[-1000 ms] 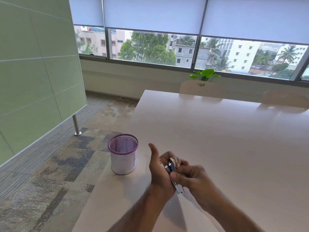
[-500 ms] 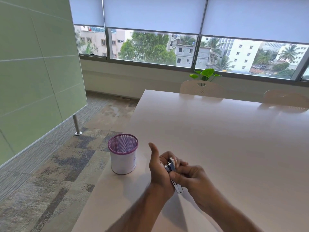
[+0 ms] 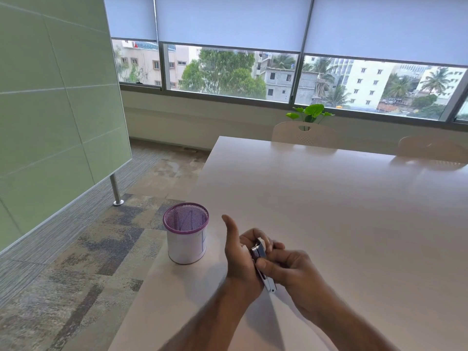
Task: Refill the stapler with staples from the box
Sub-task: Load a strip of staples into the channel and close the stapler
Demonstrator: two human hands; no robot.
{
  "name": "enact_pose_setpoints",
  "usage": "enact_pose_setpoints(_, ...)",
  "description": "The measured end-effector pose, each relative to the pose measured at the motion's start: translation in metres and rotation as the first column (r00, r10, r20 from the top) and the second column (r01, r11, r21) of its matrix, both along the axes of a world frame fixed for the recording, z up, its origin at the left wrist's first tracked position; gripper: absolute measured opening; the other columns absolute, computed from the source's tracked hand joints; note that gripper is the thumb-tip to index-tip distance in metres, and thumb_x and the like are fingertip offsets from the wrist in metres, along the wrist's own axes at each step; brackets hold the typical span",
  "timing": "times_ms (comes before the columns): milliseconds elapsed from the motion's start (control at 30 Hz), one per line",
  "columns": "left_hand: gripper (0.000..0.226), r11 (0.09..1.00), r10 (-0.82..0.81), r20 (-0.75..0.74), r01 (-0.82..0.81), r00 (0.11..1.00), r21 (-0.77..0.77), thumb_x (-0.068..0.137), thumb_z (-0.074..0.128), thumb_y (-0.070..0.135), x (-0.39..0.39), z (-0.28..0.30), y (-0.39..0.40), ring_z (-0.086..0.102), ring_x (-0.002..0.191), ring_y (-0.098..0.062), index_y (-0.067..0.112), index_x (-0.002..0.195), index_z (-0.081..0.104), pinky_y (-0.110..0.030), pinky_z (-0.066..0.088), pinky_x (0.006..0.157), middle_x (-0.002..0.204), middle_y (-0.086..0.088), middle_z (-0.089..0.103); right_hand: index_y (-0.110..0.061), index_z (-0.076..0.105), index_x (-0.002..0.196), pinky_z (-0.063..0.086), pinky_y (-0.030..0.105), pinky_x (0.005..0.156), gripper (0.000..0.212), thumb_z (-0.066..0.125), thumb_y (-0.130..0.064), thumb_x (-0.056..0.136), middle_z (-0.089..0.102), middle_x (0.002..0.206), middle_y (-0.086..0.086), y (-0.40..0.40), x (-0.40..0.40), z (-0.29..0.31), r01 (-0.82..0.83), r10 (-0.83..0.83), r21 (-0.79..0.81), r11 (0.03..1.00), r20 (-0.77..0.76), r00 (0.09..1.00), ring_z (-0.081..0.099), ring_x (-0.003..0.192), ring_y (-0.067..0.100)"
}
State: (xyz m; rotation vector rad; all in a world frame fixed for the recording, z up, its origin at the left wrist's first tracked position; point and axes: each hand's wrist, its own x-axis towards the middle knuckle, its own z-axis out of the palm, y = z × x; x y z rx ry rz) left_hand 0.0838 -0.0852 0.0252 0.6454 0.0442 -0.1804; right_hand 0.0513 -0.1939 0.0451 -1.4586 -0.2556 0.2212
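From the head view, both hands meet just above the near edge of the white counter (image 3: 329,198), with the stapler (image 3: 260,259) pinched between them. The left hand (image 3: 240,259) cradles it from behind, fingers wrapped round the far side and thumb sticking up free; its grip is clamped on the stapler body. The right hand (image 3: 288,269) comes in from the other side, its thumb pressed on the stapler's side and its fingers curled about it, so this grip is also closed on the stapler. The stapler stands tilted, one metal end poking out below the hands toward the person. Holding it steady in one hand while the other works at it looks like the way to open the magazine or seat a strip, though whether it is open, or whether any staples are in it, cannot be told: the fingers hide the channel.

No box of staples shows anywhere on the counter in this view, so the supply is either hidden in a hand or out of frame.

Just left of the hands, near the counter's edge, stands a mesh pen cup (image 3: 186,234) with a purple rim and a white wrap. Its inside looks empty as far as the mesh lets one see.
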Motion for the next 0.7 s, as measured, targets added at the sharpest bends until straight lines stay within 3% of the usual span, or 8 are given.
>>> enact_pose_setpoints(167,0.087,0.999,-0.041,-0.011,0.041,0.999,0.005,0.071,0.041,0.085,-0.001,0.003,0.003,0.061,0.063,-0.032,0.000,0.059,0.051,-0.036,0.051,0.067,0.068,-0.018,0.051,0.005,0.077,0.088,0.056,0.032,0.071,0.021,0.077,-0.010,0.074,0.070,0.084,0.018,0.003,-0.003,0.004,0.028,-0.027,0.004,1.000,-0.021,0.999,0.067,0.077,0.025)
enact_pose_setpoints(267,0.079,0.998,-0.061,-0.041,0.062,0.997,0.032,0.073,0.046,0.081,-0.001,0.005,0.006,0.061,0.066,-0.031,0.003,0.062,0.055,-0.038,0.052,0.068,0.068,-0.017,0.053,0.005,0.076,0.082,0.053,0.026,0.060,0.019,0.079,-0.006,0.067,0.066,0.071,0.014,0.003,-0.007,0.006,0.044,-0.045,-0.025,0.999,-0.032,0.998,0.062,0.063,0.020)
enact_pose_setpoints(367,0.070,0.996,-0.053,-0.055,0.057,0.997,0.073,0.075,0.049,0.076,-0.003,0.005,0.008,0.064,0.069,-0.028,0.008,0.061,0.058,-0.040,0.052,0.072,0.059,-0.011,0.057,0.005,0.074,0.088,0.049,0.026,0.053,0.028,0.085,0.001,0.062,0.066,0.062,0.014,0.002,-0.011,0.007,0.058,-0.060,-0.115,0.992,-0.016,0.998,0.057,0.053,0.020)
enact_pose_setpoints(500,0.063,0.980,-0.032,-0.024,0.036,0.999,0.195,0.076,0.052,0.073,-0.005,0.006,0.011,0.064,0.074,-0.028,0.012,0.062,0.060,-0.043,0.053,0.075,0.061,-0.009,0.058,-0.013,0.077,0.073,0.049,0.034,0.056,0.019,0.090,-0.016,0.061,0.066,0.058,0.013,0.003,-0.016,0.004,0.248,-0.190,-0.306,0.919,0.207,0.960,0.056,0.053,0.019)
enact_pose_setpoints(600,0.066,0.885,0.056,0.120,-0.105,0.991,0.454,0.081,0.046,0.077,-0.005,0.002,0.015,0.063,0.072,-0.026,0.016,0.064,0.064,-0.043,0.052,0.080,0.064,-0.007,0.066,-0.016,0.074,0.065,0.045,0.029,0.053,0.010,0.082,-0.021,0.061,0.066,0.055,0.016,0.003,-0.022,0.000,0.386,-0.246,-0.386,0.838,0.364,0.898,0.050,0.048,0.012)
enact_pose_setpoints(700,0.066,0.627,0.097,0.366,-0.343,0.925,0.699,0.081,0.038,0.078,-0.009,0.002,0.020,0.066,0.069,-0.014,0.021,0.068,0.069,-0.032,0.052,0.073,0.068,0.003,0.071,-0.010,0.071,0.060,0.045,0.025,0.050,0.009,0.073,-0.019,0.060,0.064,0.050,0.015,0.006,-0.033,0.000,0.444,-0.278,-0.456,0.771,0.387,0.879,0.046,0.042,0.010)
